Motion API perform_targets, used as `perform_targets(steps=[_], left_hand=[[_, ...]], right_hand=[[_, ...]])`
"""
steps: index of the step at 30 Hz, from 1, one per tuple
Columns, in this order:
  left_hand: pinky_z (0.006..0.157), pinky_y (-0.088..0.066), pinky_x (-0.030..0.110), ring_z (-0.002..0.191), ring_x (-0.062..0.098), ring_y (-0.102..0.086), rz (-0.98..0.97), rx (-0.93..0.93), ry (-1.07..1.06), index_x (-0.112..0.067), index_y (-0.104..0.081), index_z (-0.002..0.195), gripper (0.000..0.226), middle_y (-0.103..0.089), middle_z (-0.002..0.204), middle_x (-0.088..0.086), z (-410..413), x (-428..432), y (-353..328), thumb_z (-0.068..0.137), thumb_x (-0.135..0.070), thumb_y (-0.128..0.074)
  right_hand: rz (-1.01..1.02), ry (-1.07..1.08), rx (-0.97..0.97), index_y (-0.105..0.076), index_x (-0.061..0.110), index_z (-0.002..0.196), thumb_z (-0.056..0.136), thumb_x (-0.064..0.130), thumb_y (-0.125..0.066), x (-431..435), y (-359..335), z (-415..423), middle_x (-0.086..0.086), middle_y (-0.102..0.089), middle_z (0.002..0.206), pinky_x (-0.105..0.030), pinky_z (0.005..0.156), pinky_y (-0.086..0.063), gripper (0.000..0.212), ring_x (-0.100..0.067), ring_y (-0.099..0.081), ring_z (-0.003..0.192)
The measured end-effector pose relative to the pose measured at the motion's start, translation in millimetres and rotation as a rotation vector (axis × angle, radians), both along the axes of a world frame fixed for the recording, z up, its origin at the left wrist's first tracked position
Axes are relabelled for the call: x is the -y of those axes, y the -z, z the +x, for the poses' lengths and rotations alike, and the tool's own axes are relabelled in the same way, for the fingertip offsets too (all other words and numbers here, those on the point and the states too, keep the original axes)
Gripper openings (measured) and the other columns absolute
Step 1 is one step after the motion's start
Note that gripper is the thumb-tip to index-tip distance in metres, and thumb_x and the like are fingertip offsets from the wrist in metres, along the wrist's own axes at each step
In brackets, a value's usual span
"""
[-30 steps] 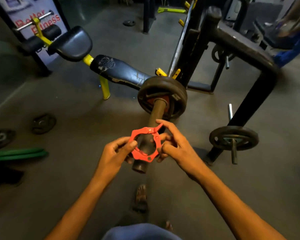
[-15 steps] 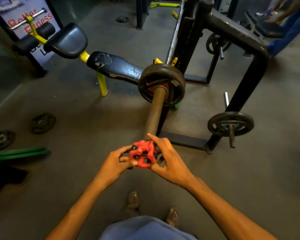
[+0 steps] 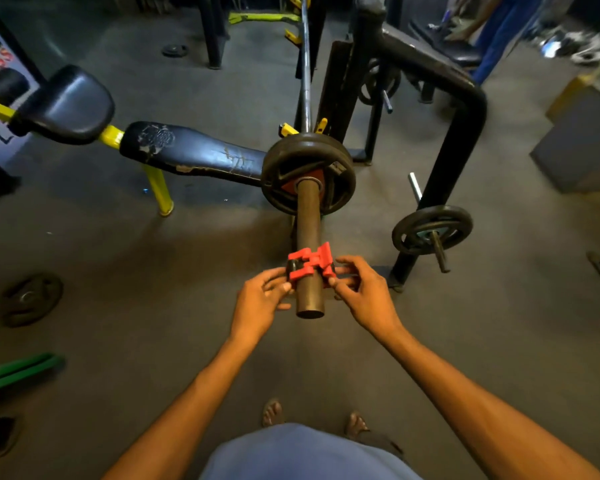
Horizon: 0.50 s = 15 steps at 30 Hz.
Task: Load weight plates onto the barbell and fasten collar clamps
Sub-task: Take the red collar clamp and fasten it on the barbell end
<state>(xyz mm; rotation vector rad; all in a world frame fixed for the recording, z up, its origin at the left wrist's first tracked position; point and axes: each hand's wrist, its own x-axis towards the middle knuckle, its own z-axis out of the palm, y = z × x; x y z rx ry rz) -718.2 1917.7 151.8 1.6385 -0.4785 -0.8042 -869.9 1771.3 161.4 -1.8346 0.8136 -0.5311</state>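
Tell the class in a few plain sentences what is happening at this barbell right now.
A person stands at the end of a barbell sleeve that already carries a black weight plate. Both hands, the left hand and the right hand, hold a red collar clamp that sits around the sleeve near its open end, well short of the plate. Bare sleeve shows between them, so the clamp is not yet against the plate.

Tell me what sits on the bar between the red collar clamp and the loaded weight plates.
Nothing: in the head view the sleeve runs bare from the red collar clamp near its end up to the weight plates.
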Motion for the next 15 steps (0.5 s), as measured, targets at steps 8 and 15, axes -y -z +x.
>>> perform_targets(steps=[8, 15], left_hand=[[0.082, -0.062, 0.044, 0.103, 0.021, -0.072, -0.013, -0.104, 0.026, -0.009, -0.068, 0.119, 0.035, -0.074, 0.11, 0.012, 30, 47, -7, 0.098, -0.036, -0.06], [0.064, -0.059, 0.025, 0.091, 0.009, -0.071, -0.022, -0.109, -0.024, -0.005, -0.065, 0.122, 0.034, -0.073, 0.11, 0.011, 62, 100, -17, 0.097, -0.028, -0.063]], right_hand=[[0.397, 0.252, 0.11, -0.066, 0.002, 0.117, 0.097, 0.019, -0.067, 7, -2, 41, -0.019, -0.076, 0.102, -0.04, 0.071, -0.066, 0.026, -0.023, -0.076, 0.1], [0.469, 0.256, 0.083, -0.068, -0.005, 0.107, 0.099, 0.027, -0.064, 47, -18, 86, -0.022, -0.072, 0.094, -0.039, 0.068, -0.065, 0.033, -0.028, -0.073, 0.092]])
